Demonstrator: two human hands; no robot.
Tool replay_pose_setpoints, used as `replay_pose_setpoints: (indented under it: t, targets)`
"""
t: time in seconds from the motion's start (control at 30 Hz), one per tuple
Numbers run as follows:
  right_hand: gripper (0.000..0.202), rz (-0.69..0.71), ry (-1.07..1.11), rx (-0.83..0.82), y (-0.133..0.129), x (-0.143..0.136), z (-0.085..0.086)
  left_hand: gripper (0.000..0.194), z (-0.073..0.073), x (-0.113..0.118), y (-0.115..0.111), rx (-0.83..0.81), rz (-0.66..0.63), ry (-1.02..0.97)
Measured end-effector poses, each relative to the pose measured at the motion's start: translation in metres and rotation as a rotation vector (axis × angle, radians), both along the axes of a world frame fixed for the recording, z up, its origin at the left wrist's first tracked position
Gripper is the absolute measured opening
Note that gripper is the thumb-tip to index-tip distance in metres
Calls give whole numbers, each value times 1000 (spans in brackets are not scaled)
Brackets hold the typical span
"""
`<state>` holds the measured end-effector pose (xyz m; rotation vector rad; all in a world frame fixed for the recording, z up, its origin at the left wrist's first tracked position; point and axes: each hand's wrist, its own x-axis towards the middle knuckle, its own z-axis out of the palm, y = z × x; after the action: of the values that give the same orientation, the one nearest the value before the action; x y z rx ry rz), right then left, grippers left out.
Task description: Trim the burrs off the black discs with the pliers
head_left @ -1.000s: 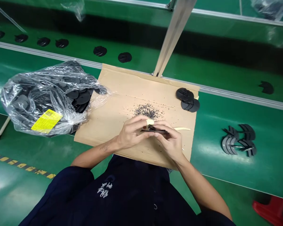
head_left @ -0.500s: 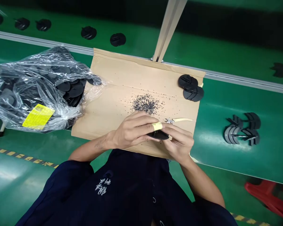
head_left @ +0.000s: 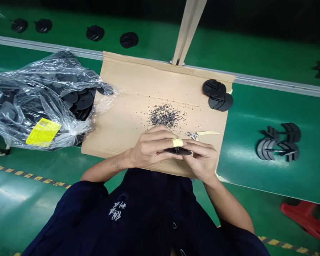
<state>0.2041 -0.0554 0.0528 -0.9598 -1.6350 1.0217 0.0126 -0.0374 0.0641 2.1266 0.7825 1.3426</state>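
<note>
My left hand [head_left: 152, 146] and my right hand [head_left: 202, 156] meet near the cardboard's front edge, both closed on one black round disc [head_left: 179, 151]. Yellow tape wraps a fingertip of my left hand. Parts of the disc are hidden by the fingers. Just beyond the hands, a heap of tiny black pieces [head_left: 165, 115] lies scattered on the cardboard sheet [head_left: 122, 124]. Cutters with pale yellow handles [head_left: 205, 133] lie beyond my right hand. Several black discs [head_left: 220, 101] overlap at the cardboard's back right corner.
A clear plastic bag [head_left: 56, 99] of black discs, with a yellow label [head_left: 43, 132], overlaps the cardboard's left side. Stacked black parts [head_left: 278, 144] stand on the green table [head_left: 245, 170] at right. A metal post [head_left: 188, 32] rises behind. A red object [head_left: 304, 217] is at lower right.
The disc between my hands now appears flatter, seen more edge-on. Both hands still hold it. The view has shifted slightly.
</note>
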Motion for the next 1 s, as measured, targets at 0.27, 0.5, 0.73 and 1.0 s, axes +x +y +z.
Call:
replay_pose_setpoints:
  t: [0.27,0.5,0.73,1.0]
  targets:
    - [60,97,-656,82,5,55,-16,28,-22,-17,-12,-384,74,-79]
    - [51,31,-1059,176,15,94,-32,24,-30,-17,-15,-464,144,-101]
    - [43,182,-655,182,13,57,21,27,-15,-11,-7,-317,57,-89]
    - [40,213,-708,392,15,51,26,29,-13,-14,-6,-228,43,-92]
